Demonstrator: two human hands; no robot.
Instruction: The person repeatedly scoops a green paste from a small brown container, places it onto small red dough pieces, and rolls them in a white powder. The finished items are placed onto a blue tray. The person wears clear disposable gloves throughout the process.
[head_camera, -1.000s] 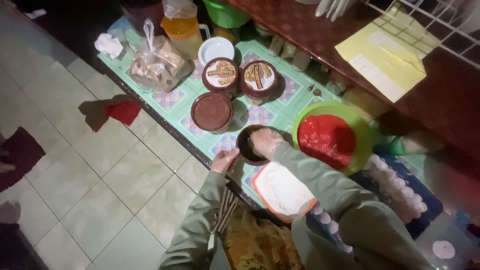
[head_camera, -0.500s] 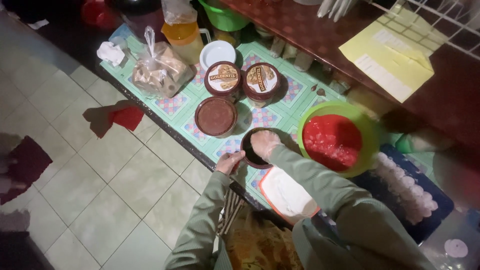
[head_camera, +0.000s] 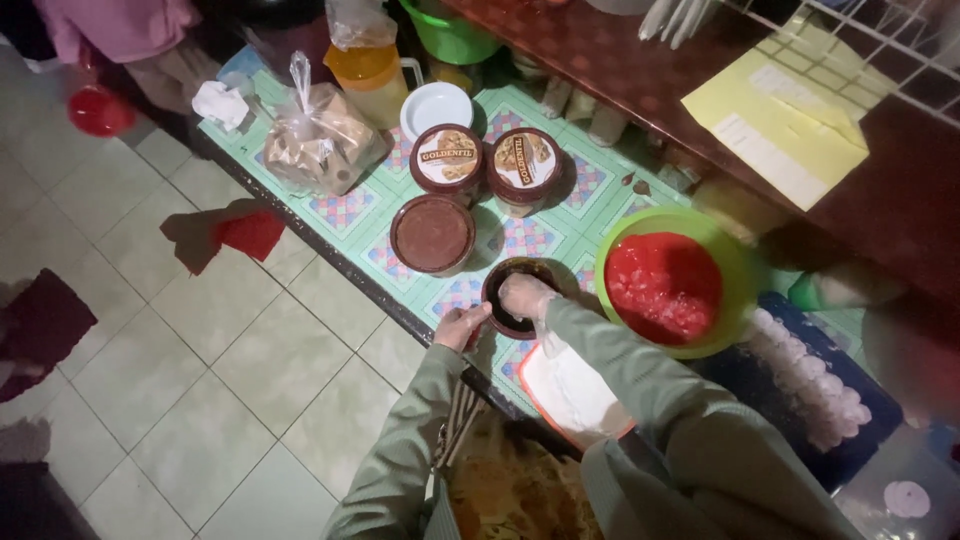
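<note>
My left hand (head_camera: 462, 325) grips the near rim of a small dark round tub (head_camera: 505, 288) on the patterned low table (head_camera: 540, 235). My right hand (head_camera: 524, 297) is down inside that tub, fingers bunched and pale as if coated or gloved; what they hold is hidden. Just right of it stands a green bowl (head_camera: 735, 265) full of red pieces. An open tub of brown paste (head_camera: 432, 234) sits to the left.
Two lidded round tubs (head_camera: 447, 158) (head_camera: 524, 165), a white plate (head_camera: 436, 105), a clear bag of food (head_camera: 322, 140) and an orange jug (head_camera: 372, 62) stand farther back. An orange-rimmed white tray (head_camera: 570, 395) and a blue tray of pale balls (head_camera: 815, 385) lie near me. Tiled floor on the left.
The view has shifted slightly. My left hand slid along the tub's rim and my right hand stays inside the tub.
</note>
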